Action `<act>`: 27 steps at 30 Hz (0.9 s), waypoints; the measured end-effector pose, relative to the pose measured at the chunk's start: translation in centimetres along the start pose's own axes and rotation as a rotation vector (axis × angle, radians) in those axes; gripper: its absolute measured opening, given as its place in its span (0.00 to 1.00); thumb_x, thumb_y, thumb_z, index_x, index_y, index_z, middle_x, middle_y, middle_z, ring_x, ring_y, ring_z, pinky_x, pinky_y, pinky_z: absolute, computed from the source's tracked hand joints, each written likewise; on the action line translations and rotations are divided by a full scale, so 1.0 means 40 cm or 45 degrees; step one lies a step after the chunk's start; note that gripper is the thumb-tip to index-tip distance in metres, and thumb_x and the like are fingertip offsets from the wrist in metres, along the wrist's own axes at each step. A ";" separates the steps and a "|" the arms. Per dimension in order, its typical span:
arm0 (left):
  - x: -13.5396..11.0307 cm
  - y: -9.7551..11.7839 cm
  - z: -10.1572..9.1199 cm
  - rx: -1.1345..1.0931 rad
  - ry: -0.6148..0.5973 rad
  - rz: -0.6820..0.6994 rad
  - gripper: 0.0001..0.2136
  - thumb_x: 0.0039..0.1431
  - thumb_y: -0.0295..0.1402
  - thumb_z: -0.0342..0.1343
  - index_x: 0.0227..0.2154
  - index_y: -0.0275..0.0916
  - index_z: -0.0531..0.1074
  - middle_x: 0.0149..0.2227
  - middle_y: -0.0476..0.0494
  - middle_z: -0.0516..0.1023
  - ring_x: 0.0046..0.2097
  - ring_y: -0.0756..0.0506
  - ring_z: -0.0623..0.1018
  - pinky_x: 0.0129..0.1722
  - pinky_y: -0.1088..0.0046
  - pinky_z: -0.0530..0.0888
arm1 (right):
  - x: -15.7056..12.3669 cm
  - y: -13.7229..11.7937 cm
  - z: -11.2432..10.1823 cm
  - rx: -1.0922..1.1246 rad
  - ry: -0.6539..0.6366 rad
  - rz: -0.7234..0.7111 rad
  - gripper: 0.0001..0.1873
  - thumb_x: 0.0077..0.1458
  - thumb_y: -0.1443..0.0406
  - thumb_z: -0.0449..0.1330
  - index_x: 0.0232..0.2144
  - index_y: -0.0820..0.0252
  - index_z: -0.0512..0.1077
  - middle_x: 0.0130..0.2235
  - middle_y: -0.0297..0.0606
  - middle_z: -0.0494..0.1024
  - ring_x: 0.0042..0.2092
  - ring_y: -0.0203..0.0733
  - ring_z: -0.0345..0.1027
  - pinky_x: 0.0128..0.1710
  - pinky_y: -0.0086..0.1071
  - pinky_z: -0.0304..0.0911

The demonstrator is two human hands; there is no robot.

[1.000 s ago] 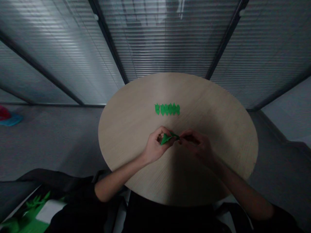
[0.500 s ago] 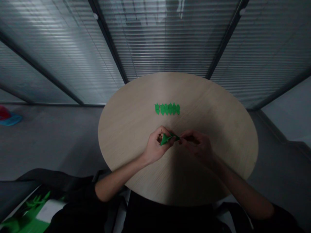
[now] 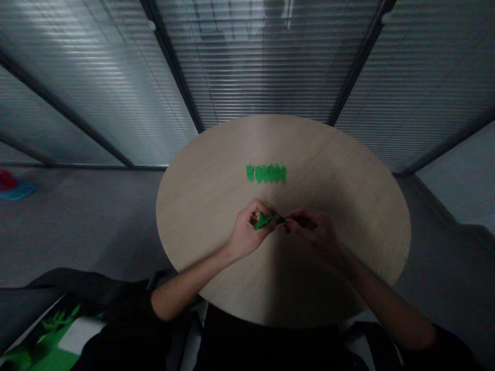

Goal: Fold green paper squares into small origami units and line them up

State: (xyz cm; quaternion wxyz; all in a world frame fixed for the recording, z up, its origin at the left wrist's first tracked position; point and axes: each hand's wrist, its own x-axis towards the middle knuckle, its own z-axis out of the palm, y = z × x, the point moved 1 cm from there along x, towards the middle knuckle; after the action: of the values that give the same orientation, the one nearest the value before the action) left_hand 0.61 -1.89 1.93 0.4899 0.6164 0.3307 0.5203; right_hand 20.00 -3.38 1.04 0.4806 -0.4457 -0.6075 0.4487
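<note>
Black clothing (image 3: 270,345) across the bottom of the view, with a black sleeve (image 3: 127,304) ending near the left elbow. At lower left, a green-and-white printed sheet (image 3: 50,335), dim and cut off by the frame edge. Bare forearms (image 3: 189,283) angling in from both sides toward the middle of the round tabletop (image 3: 201,216), its pale wood grain partly in shadow. Nearest the centre, the left hand (image 3: 247,232), curled almost shut, with thumb and fingers pinching the wide end of a small green folded paper piece (image 3: 263,221). Just to its right, the right hand (image 3: 313,232), in shadow, fingers bent and nearly closed on the paper's narrow pointed end, the two hands just apart and the paper bridging the small gap. Height of the paper above the wood hard to judge. Beyond the hands and not touching them, a tight row of small green folded paper shapes (image 3: 266,173), side by side across the middle of the tabletop. Past the table edge, grey floor (image 3: 88,237), with a blurred red and blue object (image 3: 13,189) at far left, too indistinct to name. Farthest away, slatted blinds (image 3: 263,62) behind glass partitions, divided by dark vertical frames (image 3: 169,62).
</note>
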 end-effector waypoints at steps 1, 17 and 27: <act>0.000 0.000 0.000 -0.002 -0.004 -0.004 0.12 0.61 0.29 0.65 0.29 0.40 0.65 0.33 0.46 0.79 0.33 0.50 0.78 0.31 0.72 0.72 | 0.000 0.000 0.000 0.005 0.002 0.023 0.11 0.58 0.56 0.69 0.33 0.59 0.82 0.29 0.38 0.85 0.29 0.40 0.81 0.31 0.29 0.78; -0.002 0.002 0.000 0.011 -0.007 0.006 0.11 0.61 0.29 0.64 0.29 0.40 0.66 0.33 0.47 0.79 0.32 0.51 0.77 0.29 0.74 0.71 | -0.001 0.005 0.001 0.066 0.011 0.100 0.14 0.58 0.54 0.70 0.32 0.59 0.81 0.28 0.39 0.84 0.29 0.39 0.79 0.30 0.30 0.75; -0.003 -0.003 -0.006 -0.002 -0.016 -0.017 0.11 0.61 0.29 0.65 0.30 0.40 0.66 0.35 0.46 0.80 0.34 0.49 0.79 0.31 0.73 0.73 | 0.001 -0.012 -0.007 0.108 -0.053 0.111 0.19 0.62 0.50 0.65 0.33 0.60 0.80 0.29 0.40 0.83 0.30 0.40 0.79 0.32 0.32 0.75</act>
State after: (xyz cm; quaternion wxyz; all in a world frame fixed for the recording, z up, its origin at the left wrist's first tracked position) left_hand 0.37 -1.90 1.79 0.4960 0.6170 0.3312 0.5134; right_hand 20.22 -3.38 1.56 0.4663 -0.4414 -0.5780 0.5037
